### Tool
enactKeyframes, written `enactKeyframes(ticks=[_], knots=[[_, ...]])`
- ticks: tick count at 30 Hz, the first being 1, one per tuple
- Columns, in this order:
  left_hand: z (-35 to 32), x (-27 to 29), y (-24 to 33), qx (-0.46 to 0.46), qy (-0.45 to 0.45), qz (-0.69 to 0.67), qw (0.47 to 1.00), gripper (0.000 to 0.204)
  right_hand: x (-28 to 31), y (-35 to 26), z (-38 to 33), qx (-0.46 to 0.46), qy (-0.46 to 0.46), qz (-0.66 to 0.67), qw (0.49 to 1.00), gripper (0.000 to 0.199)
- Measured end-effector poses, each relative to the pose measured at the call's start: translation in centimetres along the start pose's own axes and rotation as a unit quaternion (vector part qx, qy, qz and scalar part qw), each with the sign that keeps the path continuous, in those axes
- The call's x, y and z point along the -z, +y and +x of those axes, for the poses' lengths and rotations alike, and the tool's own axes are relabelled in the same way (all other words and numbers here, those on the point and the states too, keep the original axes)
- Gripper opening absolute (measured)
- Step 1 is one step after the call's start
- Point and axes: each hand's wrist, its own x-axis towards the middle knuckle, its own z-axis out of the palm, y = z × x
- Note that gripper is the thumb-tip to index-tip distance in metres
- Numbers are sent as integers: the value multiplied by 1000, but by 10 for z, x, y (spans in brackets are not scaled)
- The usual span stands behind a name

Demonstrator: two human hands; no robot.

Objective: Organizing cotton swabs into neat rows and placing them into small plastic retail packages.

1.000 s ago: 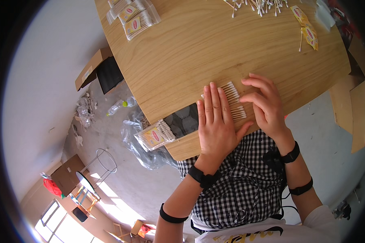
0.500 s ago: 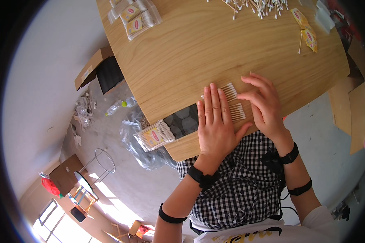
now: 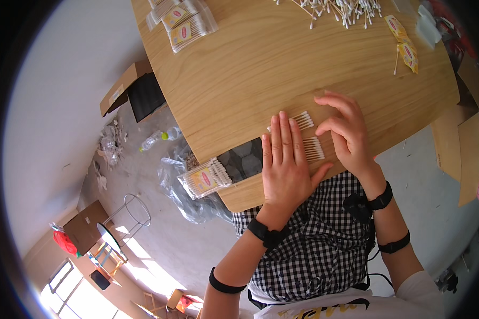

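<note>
My left hand point(image 3: 285, 165) lies flat with its fingers stretched out over cotton swabs on the table. From under its right side stick out two groups of white tips, an upper group point(image 3: 305, 120) and a lower group point(image 3: 313, 148). What lies beneath the palm is hidden. My right hand point(image 3: 349, 135) hovers just right of these tips, fingers bent and apart, with nothing seen in them. Left of my left hand is a dark panel with a hexagon pattern point(image 3: 240, 160). A clear bag of cotton swabs point(image 3: 205, 179) with a yellow label lies at the panel's left end.
Filled swab bags point(image 3: 183, 29) lie at the table's far left. A heap of loose swabs point(image 3: 346, 10) is at the far edge, with yellow labels point(image 3: 404, 47) to its right. The wooden table point(image 3: 239, 80) ends close to my lap. Cardboard boxes point(image 3: 446, 143) stand right of it.
The whole view has shifted slightly. My right hand's fingertips have drawn a little nearer to me, away from the upper swab tips. My left hand stays flat in place.
</note>
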Motion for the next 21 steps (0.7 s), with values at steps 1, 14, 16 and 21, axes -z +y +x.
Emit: enactKeyframes(ticks=[1, 14, 16, 21], knots=[[0, 0, 1, 1, -1, -1, 1000, 104, -1, -2, 1, -30, 27, 37, 998, 19], [1, 0, 0, 0, -5, -2, 1000, 104, 0, -5, 4, -40, 16, -11, 999, 21], [1, 0, 1, 2, -6, -5, 1000, 104, 1, -3, 3, -33, 13, -12, 999, 21], [1, 0, 1, 3, -12, -13, 1000, 104, -1, -5, 4, -60, 34, 28, 997, 20]])
